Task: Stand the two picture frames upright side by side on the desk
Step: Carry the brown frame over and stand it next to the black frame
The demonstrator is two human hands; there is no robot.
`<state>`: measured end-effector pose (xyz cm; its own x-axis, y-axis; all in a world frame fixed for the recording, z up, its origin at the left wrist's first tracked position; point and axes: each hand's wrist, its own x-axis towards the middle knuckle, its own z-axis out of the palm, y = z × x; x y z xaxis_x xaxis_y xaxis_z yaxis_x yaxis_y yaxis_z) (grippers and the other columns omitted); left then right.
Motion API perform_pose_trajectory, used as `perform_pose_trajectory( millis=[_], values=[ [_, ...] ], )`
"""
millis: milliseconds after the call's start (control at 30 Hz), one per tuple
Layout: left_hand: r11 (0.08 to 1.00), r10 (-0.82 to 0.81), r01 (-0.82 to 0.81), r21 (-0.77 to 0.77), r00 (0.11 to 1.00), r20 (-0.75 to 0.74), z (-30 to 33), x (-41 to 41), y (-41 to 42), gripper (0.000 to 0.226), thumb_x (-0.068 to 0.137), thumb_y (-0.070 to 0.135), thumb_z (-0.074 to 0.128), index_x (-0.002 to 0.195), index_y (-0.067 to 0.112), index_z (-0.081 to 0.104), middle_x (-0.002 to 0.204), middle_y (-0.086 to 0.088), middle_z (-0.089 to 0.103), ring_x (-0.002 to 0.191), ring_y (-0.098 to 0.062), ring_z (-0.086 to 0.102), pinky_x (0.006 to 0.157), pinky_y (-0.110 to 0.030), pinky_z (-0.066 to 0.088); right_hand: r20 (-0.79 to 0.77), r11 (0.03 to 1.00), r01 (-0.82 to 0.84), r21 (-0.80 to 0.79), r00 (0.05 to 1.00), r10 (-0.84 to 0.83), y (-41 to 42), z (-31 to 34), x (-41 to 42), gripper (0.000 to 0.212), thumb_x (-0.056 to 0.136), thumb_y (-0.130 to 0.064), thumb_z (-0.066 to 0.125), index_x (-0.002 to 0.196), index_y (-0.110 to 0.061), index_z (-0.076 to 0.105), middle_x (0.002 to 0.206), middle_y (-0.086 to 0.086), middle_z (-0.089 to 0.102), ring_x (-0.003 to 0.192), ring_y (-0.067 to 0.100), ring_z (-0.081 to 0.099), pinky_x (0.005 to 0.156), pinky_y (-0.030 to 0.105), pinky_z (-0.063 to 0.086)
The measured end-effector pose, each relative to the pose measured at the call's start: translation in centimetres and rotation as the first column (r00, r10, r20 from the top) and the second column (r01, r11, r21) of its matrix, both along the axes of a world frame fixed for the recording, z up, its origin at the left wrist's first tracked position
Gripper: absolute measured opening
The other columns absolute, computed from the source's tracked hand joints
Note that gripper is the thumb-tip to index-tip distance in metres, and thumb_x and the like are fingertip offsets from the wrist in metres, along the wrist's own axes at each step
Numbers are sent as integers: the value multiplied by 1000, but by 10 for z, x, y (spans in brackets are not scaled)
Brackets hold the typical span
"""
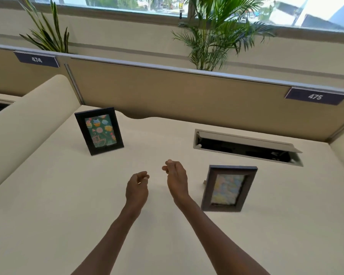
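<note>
A cream-coloured office desk fills the view, bounded at 12 o'clock by a tan fabric partition with number plates 474 and 475, and at 9 o'clock by a curved cream side divider. Green potted palms rise behind the partition under a window.

The black-framed picture with a cupcake birthday card stands upright at 11 o'clock, near the desk's back edge. The dark brown wooden picture frame with a pastel print also stands upright at 3 o'clock, just in front of an open grey cable hatch — its rear prop shows at its left. The two frames are well apart, with a broad bare stretch of desk between them.

In that gap hover both hands, touching neither frame. The left hand is loosely curled, fingers bent inward, holding nothing. The right hand is likewise relaxed and empty, fingers half-curled — close to the brown frame's left edge but clear of it.
</note>
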<state>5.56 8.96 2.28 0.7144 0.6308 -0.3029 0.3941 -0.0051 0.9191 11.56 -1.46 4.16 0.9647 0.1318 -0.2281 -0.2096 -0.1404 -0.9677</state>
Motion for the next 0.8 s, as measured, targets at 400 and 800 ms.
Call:
perform_pose_trajectory(
  millis=[400, 800],
  values=[
    [978, -208, 207, -25, 978, -17, 0, -12, -113, 27, 97, 13, 53, 123, 17, 61, 117, 0, 69, 113, -20, 62, 96, -36, 48, 170, 973, 85, -214, 984, -48, -165, -17, -54, 13, 92, -18, 63, 81, -16, 70, 77, -3, 72, 72, 9, 65, 61, 17, 50],
    [906, -420, 422, -42, 906, 46, 3, 2, -156, 39, 96, 17, 59, 135, 19, 57, 122, -2, 70, 105, -9, 66, 78, -21, 47, 191, 943, 172, -286, 974, -120, -269, -30, -3, 47, 91, -34, 70, 129, -16, 50, 114, 1, 59, 104, 17, 56, 79, 24, 45]
  ],
)
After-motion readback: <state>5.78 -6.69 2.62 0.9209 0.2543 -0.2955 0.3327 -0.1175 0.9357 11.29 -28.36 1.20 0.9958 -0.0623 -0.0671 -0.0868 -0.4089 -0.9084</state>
